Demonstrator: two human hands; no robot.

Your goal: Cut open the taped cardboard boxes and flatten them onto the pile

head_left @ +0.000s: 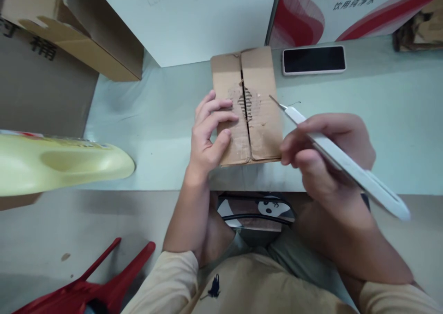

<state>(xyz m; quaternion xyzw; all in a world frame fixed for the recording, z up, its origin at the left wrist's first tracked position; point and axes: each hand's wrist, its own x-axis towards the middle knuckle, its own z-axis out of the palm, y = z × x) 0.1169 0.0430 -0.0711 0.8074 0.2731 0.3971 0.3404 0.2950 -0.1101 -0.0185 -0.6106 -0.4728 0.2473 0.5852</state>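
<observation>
A small brown cardboard box (258, 81) lies on the pale green table (155, 134), flaps closed, with torn paper along the centre seam. My left hand (209, 132) rests on the box's left side, fingers curled over the top and thumb against its near edge. My right hand (323, 155) is closed around a white pen-shaped knife (349, 164). Its thin blade tip hovers just off the right edge of the box.
A black phone (314, 59) lies face up behind the box. Open cardboard cartons (86, 37) stand at the back left, a red-and-white printed carton (346, 5) at the back right. A yellow plastic object (62, 162) juts in from the left. Red plastic legs (104, 281) are on the floor.
</observation>
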